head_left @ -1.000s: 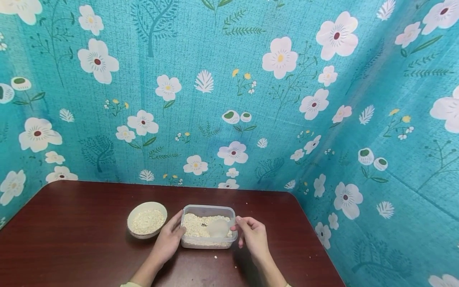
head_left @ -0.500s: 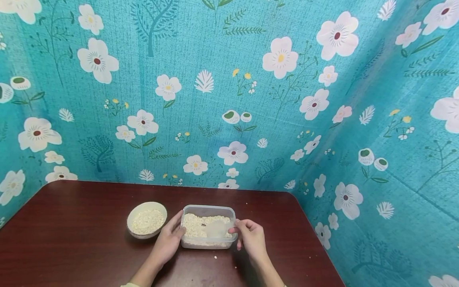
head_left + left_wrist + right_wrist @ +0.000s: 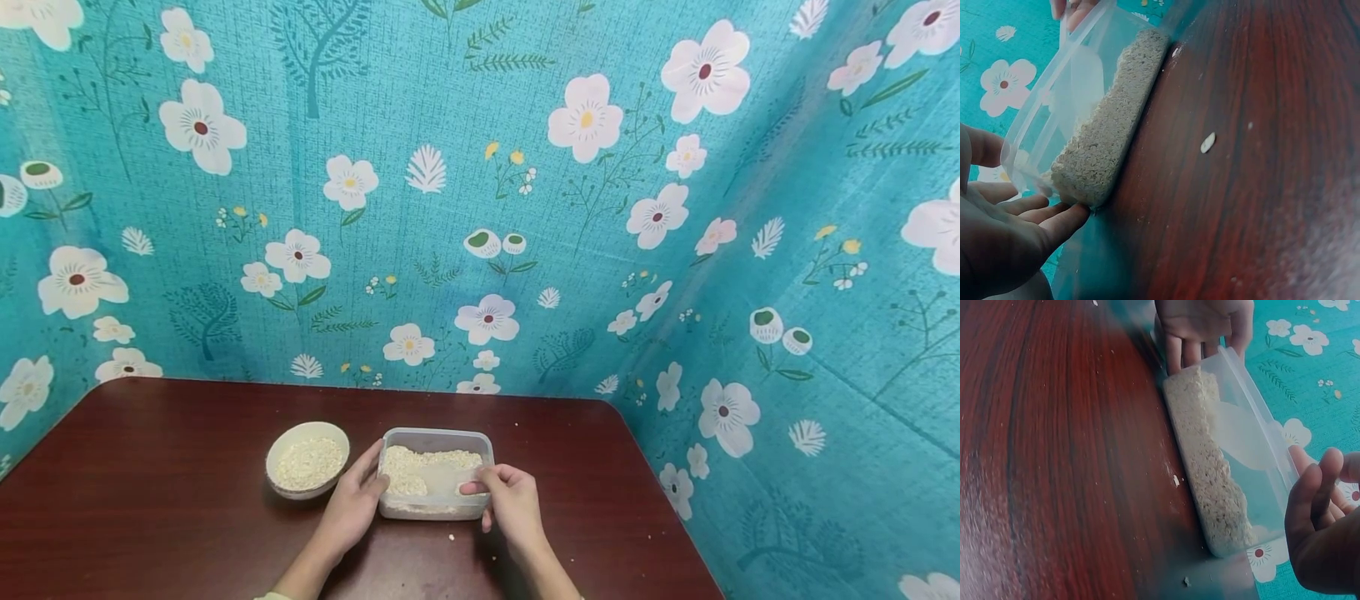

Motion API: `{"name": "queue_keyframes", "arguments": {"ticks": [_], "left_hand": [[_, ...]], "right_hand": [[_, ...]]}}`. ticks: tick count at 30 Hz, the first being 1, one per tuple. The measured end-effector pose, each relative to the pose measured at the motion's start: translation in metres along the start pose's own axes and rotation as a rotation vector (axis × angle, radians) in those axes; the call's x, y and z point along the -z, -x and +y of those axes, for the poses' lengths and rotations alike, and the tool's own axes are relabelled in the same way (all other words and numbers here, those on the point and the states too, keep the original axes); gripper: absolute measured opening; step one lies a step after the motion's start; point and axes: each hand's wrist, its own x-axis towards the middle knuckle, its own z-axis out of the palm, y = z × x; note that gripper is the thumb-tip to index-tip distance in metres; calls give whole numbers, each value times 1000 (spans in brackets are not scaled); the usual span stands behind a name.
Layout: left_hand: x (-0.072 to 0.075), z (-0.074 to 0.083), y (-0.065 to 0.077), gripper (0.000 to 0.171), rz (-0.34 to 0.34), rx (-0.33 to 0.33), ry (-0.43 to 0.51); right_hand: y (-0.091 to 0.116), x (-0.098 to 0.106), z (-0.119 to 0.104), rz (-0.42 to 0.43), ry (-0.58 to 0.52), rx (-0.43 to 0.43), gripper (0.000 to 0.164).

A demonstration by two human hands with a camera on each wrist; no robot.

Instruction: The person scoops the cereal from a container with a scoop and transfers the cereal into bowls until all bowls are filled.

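Note:
A clear plastic container (image 3: 435, 510) holding pale flakes like rolled oats (image 3: 405, 471) stands on the table. My left hand (image 3: 352, 500) holds its left end, the thumb over the near corner and the fingers along the end wall. In the left wrist view several fingers (image 3: 1063, 225) touch the container's lower end. My right hand (image 3: 513, 500) reaches over the right rim and pinches the handle of a translucent white scoop (image 3: 446, 478). The scoop's rounded head lies in the flakes; it shows through the wall in the right wrist view (image 3: 1238, 434). Its lower edge is hidden.
To the left of the container stands a white bowl (image 3: 307, 492) with similar flakes in it. Loose flakes (image 3: 1208, 142) lie on the dark wood tabletop (image 3: 187, 467). A teal floral cloth (image 3: 480, 275) hangs behind and to the right.
My right hand and the scoop have moved left, further into the container. A dark patch among the flakes no longer shows. The left hand, container and bowl have stayed put.

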Motion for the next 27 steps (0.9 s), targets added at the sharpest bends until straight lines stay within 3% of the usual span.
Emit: {"name": "queue_keyframes", "arguments": {"ticks": [15,27], "left_hand": [[0,2,1,57,0,28,-18],[1,1,1,56,5,26,-27]], "right_hand": [[2,-21,1,-72,25,-23,21],[0,-21,4,-101,-8,-34,22]]}}
